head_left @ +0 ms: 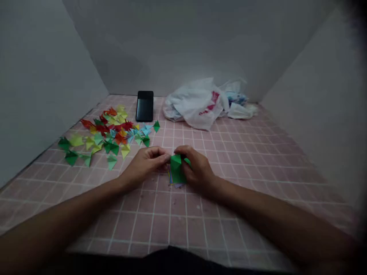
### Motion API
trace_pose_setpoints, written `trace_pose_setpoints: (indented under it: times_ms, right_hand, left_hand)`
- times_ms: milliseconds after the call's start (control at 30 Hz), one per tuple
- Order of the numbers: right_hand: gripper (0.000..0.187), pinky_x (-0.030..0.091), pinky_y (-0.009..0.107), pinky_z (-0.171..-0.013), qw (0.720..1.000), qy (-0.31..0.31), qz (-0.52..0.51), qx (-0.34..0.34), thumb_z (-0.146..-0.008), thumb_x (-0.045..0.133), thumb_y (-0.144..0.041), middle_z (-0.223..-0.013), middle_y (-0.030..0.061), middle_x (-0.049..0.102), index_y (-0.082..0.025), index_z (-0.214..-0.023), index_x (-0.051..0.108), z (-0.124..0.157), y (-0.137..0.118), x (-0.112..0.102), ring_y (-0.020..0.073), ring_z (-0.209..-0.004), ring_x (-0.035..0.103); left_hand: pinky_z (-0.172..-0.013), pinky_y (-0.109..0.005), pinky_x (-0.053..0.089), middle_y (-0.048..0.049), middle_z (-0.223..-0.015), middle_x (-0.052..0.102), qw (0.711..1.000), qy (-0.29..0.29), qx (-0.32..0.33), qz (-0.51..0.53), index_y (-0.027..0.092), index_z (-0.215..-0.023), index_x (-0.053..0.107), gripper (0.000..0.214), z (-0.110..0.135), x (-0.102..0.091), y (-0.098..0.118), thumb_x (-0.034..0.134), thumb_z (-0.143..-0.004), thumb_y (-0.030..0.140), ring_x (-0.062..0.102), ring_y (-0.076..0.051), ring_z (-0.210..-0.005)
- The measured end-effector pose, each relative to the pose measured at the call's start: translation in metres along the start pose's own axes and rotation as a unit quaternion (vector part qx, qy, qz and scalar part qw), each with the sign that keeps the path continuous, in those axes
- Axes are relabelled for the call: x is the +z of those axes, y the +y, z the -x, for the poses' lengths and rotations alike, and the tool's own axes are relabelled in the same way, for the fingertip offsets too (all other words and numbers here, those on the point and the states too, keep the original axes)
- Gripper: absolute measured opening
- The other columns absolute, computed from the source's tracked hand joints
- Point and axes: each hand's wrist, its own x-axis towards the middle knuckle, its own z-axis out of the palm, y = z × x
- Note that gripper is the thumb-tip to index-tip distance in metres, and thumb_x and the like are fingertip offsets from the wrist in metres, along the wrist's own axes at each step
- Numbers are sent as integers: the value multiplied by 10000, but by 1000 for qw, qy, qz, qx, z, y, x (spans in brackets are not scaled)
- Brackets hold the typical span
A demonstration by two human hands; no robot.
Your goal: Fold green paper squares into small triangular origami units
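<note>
A green sheet of paper (177, 169), partly folded, is pinched between both my hands in the middle of the pink tiled floor (243, 160). My left hand (146, 162) grips its left edge with curled fingers. My right hand (195, 168) holds its right side, thumb on top. Under the green sheet lies a small stack of coloured paper (175, 183), mostly hidden. A spread of several folded paper triangles (107, 133) in green, yellow, red and light blue lies to the far left of my hands.
A black phone (145, 105) lies flat near the back wall. White plastic bags (203, 101) are heaped at the back right. Grey walls close in the floor on the left, back and right.
</note>
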Motion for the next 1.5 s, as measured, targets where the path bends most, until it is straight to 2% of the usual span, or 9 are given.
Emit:
trace_pose_setpoints:
  times_ms: [100,200,400,600,833,1000,1233,1333,1500]
  right_hand:
    - [297,530,300,-821,999,1,-23,25,-899,457,-31,-1018,47,650,-229,-1110,524,0,-2,0,164,-947,653]
    - [270,522,295,-768,988,18,-102,113,-894,530,-81,-983,28,629,-239,-1112,520,-2,-2,1,157,-889,644]
    - [232,489,267,-629,915,28,-297,272,-890,588,-185,-794,-36,570,-256,-1088,488,-11,0,0,124,-669,589]
    - [284,475,270,-690,923,58,-281,256,-856,593,-145,-848,-21,570,-244,-1107,505,-15,3,-4,131,-767,585]
    - [319,462,280,-721,964,-31,-209,161,-883,530,-90,-889,-11,594,-244,-1162,514,-15,6,-9,131,-793,591]
    - [309,465,275,-709,957,-49,-229,171,-891,538,-103,-889,-9,603,-243,-1163,499,-16,6,-10,133,-791,603]
    - [298,442,256,-663,948,-76,-251,181,-882,540,-95,-869,-11,599,-227,-1146,506,-19,3,-11,121,-751,586]
    - [255,444,253,-666,941,-66,-265,201,-900,572,-140,-866,-10,589,-225,-1135,524,-19,3,-12,122,-760,580]
    - [223,452,260,-669,933,-49,-292,205,-923,667,-359,-941,14,609,-215,-1074,588,-22,5,-17,124,-766,568]
  left_hand:
    - [-603,-208,490,39,-657,635,1000,-8,-3,-7,144,-766,679,298,1,0,2,808,-741,411,582,-80,-592]
    - [-623,-219,513,33,-658,647,1000,7,17,-10,151,-754,668,274,0,0,2,800,-757,391,601,-89,-607]
    - [-672,-248,570,0,-729,719,997,40,66,-8,162,-834,673,212,-4,-3,-6,773,-807,348,672,-118,-666]
    - [-689,-248,584,-4,-795,700,994,-6,94,-57,154,-878,682,143,-5,-3,-10,736,-844,282,677,-115,-704]
    - [-787,-256,600,-30,-1070,694,972,-62,220,-50,250,-1190,629,306,-10,-9,-14,717,-897,259,699,-139,-910]
    - [-832,-253,566,-41,-1049,679,935,-96,305,-153,240,-1122,693,196,-13,-17,-12,704,-927,249,674,-152,-961]
    - [-806,-274,553,-47,-979,676,852,-123,403,-311,204,-981,697,47,-17,-23,-1,679,-944,227,675,-156,-905]
    - [-793,-269,542,-41,-934,684,852,-117,398,-319,191,-949,679,35,-15,-22,0,648,-950,175,672,-152,-880]
    - [-728,-258,529,-32,-884,681,885,-76,348,-301,182,-926,667,46,-12,-21,2,635,-931,150,661,-146,-810]
